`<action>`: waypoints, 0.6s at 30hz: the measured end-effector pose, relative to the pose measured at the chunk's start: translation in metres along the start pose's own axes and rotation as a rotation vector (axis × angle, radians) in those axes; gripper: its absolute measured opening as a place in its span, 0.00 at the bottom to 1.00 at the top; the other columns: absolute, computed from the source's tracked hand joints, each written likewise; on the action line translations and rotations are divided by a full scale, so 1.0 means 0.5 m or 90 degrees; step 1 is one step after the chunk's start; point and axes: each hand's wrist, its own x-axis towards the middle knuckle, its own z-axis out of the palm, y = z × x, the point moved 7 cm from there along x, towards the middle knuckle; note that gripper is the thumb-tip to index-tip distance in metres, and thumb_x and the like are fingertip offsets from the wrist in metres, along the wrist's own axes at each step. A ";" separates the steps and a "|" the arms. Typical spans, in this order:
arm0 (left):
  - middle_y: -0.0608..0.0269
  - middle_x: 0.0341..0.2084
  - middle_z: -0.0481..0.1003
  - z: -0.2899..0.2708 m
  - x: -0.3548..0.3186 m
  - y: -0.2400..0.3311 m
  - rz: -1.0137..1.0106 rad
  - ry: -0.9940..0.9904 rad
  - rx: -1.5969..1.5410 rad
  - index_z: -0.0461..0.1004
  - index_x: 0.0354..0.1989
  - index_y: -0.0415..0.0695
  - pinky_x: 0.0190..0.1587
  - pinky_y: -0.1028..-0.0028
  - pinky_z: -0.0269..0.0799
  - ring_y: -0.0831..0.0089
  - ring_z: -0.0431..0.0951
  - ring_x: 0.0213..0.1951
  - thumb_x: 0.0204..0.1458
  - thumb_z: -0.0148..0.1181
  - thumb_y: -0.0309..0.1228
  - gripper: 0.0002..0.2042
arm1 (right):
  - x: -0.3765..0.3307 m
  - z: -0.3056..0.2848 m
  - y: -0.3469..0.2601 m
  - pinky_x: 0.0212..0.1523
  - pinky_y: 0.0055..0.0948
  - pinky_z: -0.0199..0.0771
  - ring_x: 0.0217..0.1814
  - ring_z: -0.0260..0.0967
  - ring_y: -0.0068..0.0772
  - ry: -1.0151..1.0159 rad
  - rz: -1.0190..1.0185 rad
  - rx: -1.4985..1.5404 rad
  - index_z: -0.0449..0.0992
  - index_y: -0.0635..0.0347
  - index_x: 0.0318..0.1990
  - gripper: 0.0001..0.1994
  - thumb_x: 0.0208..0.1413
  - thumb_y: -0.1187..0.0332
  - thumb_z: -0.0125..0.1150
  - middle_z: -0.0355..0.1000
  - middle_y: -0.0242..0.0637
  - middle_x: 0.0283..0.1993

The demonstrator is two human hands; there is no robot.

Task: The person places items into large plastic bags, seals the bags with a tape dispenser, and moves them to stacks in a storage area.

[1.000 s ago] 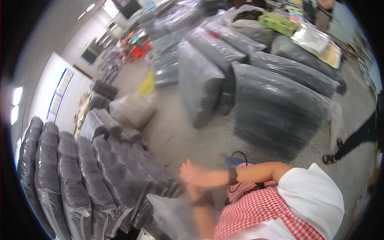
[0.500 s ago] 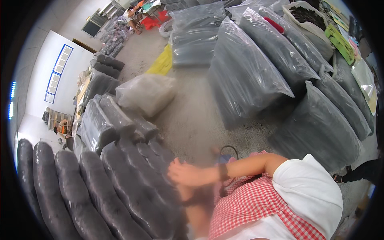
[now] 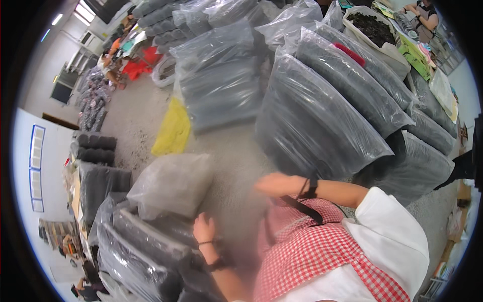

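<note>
My left hand (image 3: pixel 204 229) hangs with half-bent fingers just in front of a whitish translucent bag (image 3: pixel 171 181), beside long dark rolls in clear plastic (image 3: pixel 143 251). Nothing shows in it. Before my body, over the red-checked apron's upper edge, is my right hand (image 3: pixel 276 184), smeared by motion; its fingers cannot be made out. Closest to it stands a large clear plastic bag (image 3: pixel 317 121) packed with dark grey material. Dark bands circle both wrists.
More packed bags (image 3: pixel 219 75) stand ahead, with a yellow sheet (image 3: pixel 172 128) on the floor beside them. At upper right, an open sack (image 3: pixel 350 26) holds dark scraps. Other people (image 3: pixel 425 20) are at the upper right, far left and lower left.
My hands were close together beside the row of dark rolls; now they are apart, the right one farther right. The view has shifted, and that near row has gone out of it.
</note>
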 end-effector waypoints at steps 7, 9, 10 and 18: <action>0.47 0.47 0.71 -0.005 0.565 0.062 0.096 -0.078 0.063 0.62 0.59 0.47 0.48 0.53 0.69 0.47 0.70 0.49 0.46 0.62 0.39 0.30 | 0.182 -0.176 0.436 0.37 0.42 0.72 0.37 0.70 0.49 0.170 0.252 -0.125 0.70 0.62 0.34 0.10 0.52 0.64 0.58 0.69 0.44 0.33; 0.45 0.52 0.66 -0.016 0.748 0.113 0.147 -0.059 0.086 0.59 0.62 0.47 0.50 0.53 0.66 0.46 0.66 0.53 0.45 0.64 0.39 0.34 | 0.241 -0.203 0.537 0.37 0.42 0.73 0.37 0.71 0.49 0.128 0.273 -0.149 0.70 0.62 0.34 0.10 0.51 0.65 0.58 0.70 0.45 0.33; 0.44 0.55 0.63 -0.017 0.832 0.118 0.179 -0.061 0.094 0.57 0.63 0.49 0.52 0.52 0.65 0.45 0.63 0.56 0.44 0.65 0.39 0.36 | 0.264 -0.196 0.570 0.37 0.42 0.73 0.37 0.71 0.49 0.087 0.305 -0.159 0.70 0.62 0.34 0.09 0.51 0.65 0.58 0.70 0.45 0.33; 0.39 0.64 0.49 -0.195 1.469 0.344 0.280 0.053 0.106 0.50 0.69 0.56 0.62 0.50 0.53 0.42 0.50 0.64 0.40 0.68 0.39 0.45 | 0.493 -0.349 0.733 0.37 0.44 0.73 0.37 0.71 0.51 0.075 0.390 -0.007 0.70 0.60 0.36 0.08 0.52 0.67 0.58 0.71 0.45 0.33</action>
